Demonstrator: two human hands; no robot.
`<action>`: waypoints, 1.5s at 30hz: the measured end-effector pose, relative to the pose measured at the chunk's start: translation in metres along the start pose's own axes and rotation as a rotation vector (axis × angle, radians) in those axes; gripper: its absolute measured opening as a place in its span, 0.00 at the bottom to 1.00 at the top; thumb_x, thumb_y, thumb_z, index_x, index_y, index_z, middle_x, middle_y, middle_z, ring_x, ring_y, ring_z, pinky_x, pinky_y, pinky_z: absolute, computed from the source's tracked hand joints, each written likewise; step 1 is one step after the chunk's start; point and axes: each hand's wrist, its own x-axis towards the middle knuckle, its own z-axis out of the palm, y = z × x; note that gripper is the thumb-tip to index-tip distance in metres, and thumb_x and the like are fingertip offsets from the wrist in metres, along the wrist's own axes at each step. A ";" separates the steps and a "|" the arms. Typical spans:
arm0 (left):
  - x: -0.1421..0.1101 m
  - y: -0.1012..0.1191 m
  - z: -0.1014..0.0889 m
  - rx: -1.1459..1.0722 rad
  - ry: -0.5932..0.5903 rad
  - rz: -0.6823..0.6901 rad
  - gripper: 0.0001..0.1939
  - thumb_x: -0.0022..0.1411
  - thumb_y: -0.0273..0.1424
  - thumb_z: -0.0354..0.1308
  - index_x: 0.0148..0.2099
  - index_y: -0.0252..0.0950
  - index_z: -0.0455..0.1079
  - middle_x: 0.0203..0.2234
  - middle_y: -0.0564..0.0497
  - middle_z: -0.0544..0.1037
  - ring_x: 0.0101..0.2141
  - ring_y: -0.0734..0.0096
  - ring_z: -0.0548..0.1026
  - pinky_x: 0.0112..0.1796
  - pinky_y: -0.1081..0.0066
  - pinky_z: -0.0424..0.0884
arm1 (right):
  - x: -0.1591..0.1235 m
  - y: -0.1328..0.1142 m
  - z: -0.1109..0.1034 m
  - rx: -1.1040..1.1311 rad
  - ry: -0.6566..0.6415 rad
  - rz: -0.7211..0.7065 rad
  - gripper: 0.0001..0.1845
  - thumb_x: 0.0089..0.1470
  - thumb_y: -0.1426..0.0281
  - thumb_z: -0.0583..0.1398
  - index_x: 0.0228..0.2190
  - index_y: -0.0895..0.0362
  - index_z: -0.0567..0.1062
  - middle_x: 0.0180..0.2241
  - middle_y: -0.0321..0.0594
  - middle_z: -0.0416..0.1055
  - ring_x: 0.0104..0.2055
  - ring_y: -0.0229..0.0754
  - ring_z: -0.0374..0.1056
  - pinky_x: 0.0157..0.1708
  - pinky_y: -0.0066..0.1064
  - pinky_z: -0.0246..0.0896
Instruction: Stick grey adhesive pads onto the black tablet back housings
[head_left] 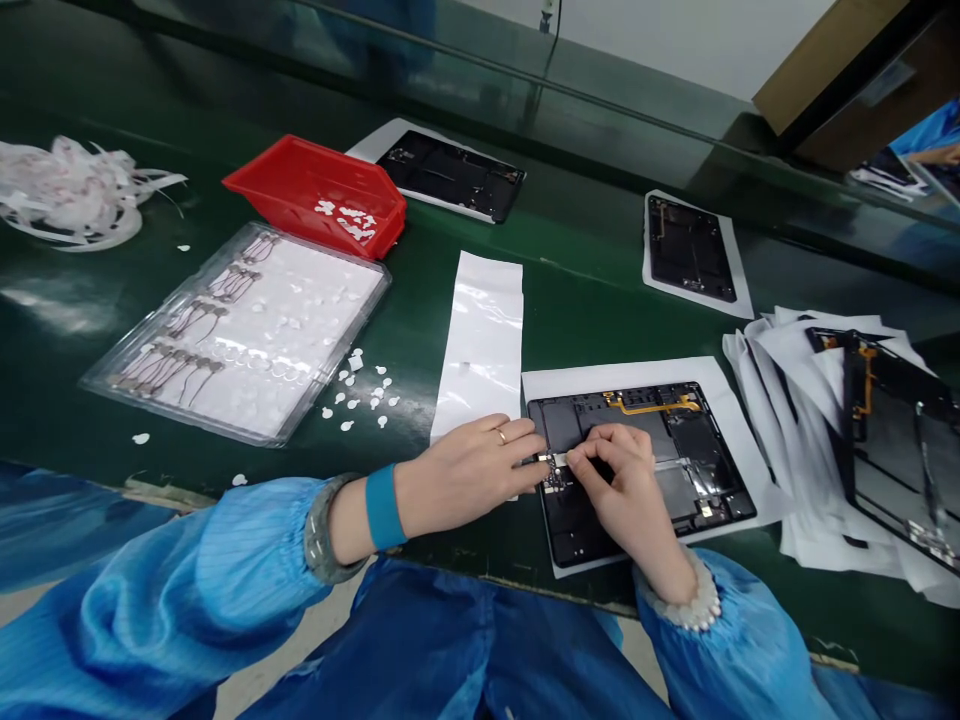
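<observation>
A black tablet housing (592, 530) lies open side up on a white sheet (622, 375) in front of me, with an orange flex cable (652, 405) along its far side. My left hand (469, 470) reaches over its left edge, fingers stretched out, the tips beside a small circuit board (553, 478). Over that board my right hand (619, 470) is closed in a pinch. A short pale strip shows at its fingertips; whether they grip it is too small to tell.
Left of the housing lies a glossy white sheet (480, 330). Beyond are loose white stickers (375, 402), a clear tray (277, 430) with wired parts and a red bin (300, 180). Other housings (450, 170) lie farther back; stacked sheets (806, 480) flank the right side.
</observation>
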 end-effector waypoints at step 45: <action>0.004 0.004 -0.001 0.040 -0.046 -0.012 0.20 0.61 0.36 0.60 0.52 0.33 0.63 0.40 0.47 0.72 0.41 0.63 0.70 0.39 0.66 0.66 | -0.002 -0.004 0.002 -0.039 0.025 -0.009 0.09 0.54 0.69 0.57 0.23 0.53 0.71 0.34 0.40 0.68 0.43 0.48 0.57 0.46 0.45 0.50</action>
